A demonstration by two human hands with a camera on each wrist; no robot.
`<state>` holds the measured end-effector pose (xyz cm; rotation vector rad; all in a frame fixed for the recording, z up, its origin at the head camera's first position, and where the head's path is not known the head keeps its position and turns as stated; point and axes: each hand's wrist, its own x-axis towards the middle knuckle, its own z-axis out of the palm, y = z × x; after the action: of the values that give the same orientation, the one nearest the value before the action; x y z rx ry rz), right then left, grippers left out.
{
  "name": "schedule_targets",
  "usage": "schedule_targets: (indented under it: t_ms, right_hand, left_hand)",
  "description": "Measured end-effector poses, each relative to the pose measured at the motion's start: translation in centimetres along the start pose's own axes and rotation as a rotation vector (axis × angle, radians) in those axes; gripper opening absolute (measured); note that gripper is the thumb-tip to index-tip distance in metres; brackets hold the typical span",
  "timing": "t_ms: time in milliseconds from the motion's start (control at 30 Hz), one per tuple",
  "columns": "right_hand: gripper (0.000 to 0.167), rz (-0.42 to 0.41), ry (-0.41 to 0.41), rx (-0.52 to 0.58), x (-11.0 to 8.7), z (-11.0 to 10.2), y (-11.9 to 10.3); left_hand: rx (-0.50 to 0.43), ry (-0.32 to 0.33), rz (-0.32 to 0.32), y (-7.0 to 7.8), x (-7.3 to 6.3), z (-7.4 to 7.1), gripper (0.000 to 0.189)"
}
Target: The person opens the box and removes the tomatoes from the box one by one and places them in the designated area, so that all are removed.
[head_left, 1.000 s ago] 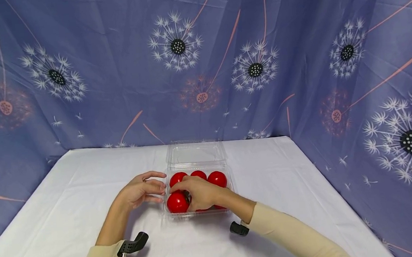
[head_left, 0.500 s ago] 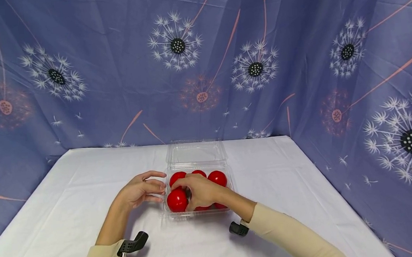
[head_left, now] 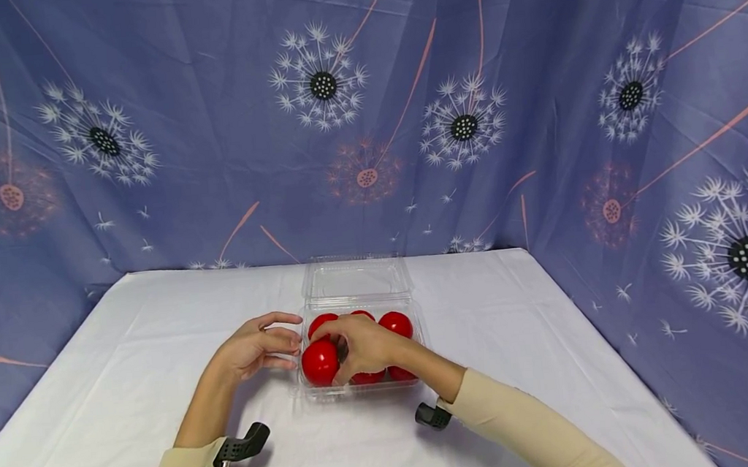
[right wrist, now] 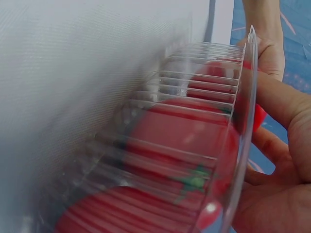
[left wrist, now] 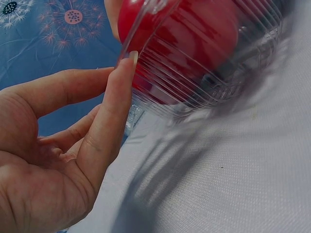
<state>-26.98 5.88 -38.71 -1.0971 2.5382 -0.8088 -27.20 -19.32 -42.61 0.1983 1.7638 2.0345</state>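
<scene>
The front-left tomato [head_left: 320,363] sits in the near left corner of a clear plastic clamshell box [head_left: 362,388], with the right hand [head_left: 371,345] over it, its fingers and thumb curled about the fruit's right side in what looks like a hold. Around it, in the same base, are the back-left tomato [head_left: 320,323], back-middle tomato [head_left: 363,313], back-right tomato [head_left: 396,325], front-middle tomato [head_left: 367,378] and front-right tomato [head_left: 401,373], making two rows of three, partly covered by that hand. Through the wall in the right wrist view, a green calyx [right wrist: 197,181] shows on one of them. I would judge the filling nearly done: all six are inside the walls, and what seems left is letting go of the held one. The hinged lid [head_left: 356,277] is folded back on the far side, not closed over the fruit. The left hand [head_left: 251,349] is beside the left wall, fingers loosely spread, one fingertip seeming to touch the rim; any pressure cannot be told. Beneath lies a white-covered table [head_left: 487,327], and behind it hangs a blue dandelion-print curtain [head_left: 207,129]
</scene>
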Motion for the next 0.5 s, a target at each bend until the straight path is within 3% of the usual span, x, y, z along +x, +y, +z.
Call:
schedule_targets:
  t_ms: [500]
  right_hand:
    - [0.059,-0.024,0.035,0.068,0.09,-0.26,0.24]
  left_hand:
    - [0.021,-0.001,-0.01,0.0,0.18,-0.1,0.059]
